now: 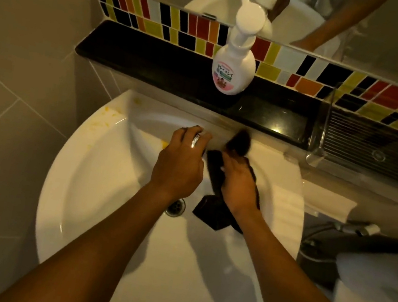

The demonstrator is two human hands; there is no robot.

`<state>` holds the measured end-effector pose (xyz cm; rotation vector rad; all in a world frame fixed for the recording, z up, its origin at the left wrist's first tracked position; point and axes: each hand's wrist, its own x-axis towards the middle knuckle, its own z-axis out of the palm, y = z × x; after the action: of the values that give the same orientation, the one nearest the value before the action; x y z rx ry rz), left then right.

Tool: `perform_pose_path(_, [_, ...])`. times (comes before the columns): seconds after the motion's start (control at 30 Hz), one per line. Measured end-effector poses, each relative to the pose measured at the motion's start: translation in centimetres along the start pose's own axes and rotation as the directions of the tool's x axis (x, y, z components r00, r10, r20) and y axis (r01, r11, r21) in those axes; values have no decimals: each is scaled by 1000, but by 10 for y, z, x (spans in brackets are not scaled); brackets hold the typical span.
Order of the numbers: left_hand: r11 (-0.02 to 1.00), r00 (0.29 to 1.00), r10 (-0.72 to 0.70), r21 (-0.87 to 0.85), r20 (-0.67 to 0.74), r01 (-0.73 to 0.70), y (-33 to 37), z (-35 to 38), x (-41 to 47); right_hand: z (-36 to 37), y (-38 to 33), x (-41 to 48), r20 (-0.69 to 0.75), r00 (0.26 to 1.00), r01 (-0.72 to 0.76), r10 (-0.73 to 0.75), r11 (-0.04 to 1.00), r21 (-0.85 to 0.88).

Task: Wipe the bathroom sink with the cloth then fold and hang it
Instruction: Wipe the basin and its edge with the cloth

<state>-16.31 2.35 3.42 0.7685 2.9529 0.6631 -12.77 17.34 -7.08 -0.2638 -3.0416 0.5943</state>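
Both hands work above the drain [176,207]: left hand [180,165] curled on the tap [195,141], right hand [240,182] gripping the dark cloth [211,213]. Yellow smears [109,112] left of drain remain; wiping unfinished, folding and hanging still pending.

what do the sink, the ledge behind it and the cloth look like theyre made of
The sink looks like glazed white ceramic: smooth, glossy, with soft highlights. The ledge looks like polished black stone, possibly granite, given its mirror-like glints. The cloth in the right hand looks like soft dark fabric, matte and crumpled; the weave is too blurred to tell.
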Motion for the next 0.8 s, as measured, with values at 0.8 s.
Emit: perform_pose_path(0.8, [999, 999, -35, 24, 33, 34, 0, -5, 3, -10, -5, 23, 35, 999, 21, -28, 982, 186])
